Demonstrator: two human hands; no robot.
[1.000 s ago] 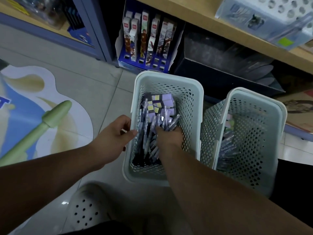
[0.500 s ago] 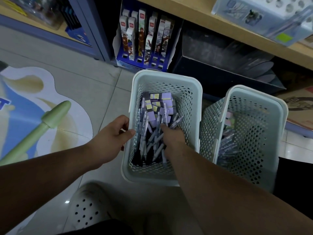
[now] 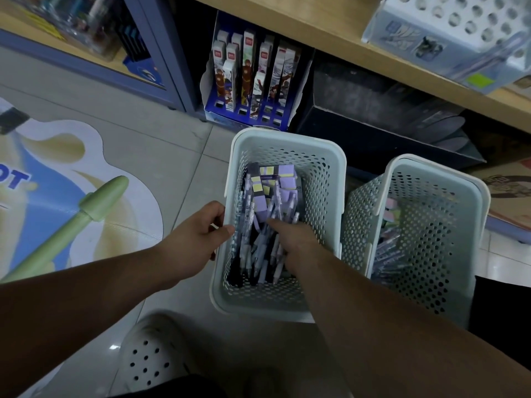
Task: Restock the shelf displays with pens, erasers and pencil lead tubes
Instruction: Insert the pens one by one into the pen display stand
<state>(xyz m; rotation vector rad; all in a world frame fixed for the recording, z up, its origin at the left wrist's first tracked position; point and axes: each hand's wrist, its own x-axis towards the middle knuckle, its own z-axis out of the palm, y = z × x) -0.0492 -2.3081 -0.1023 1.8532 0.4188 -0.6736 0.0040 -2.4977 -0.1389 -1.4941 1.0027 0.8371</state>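
Spillage is the chief risk judged from the head view: the left hand is closed on the left rim of the near basket, thumb over the edge, and if that hold is eased while the pile is stirred, the basket may be tipped or slid on the floor tiles. The right hand is sunk among the pens at the middle of the basket, its fingers buried in the pile, so whether they are clamped on a pen or loose cannot be told. Tangling is a second hazard: the pens are crossed over one another, and several may be dragged up and dropped when one bunch is lifted. The pens lie mostly with their long axes running from the near wall toward the far wall, tips pointing roughly toward the shelf, some skewed. Purple eraser packs are stacked at the far end. A second basket stands just to the right, touching or nearly touching the first.
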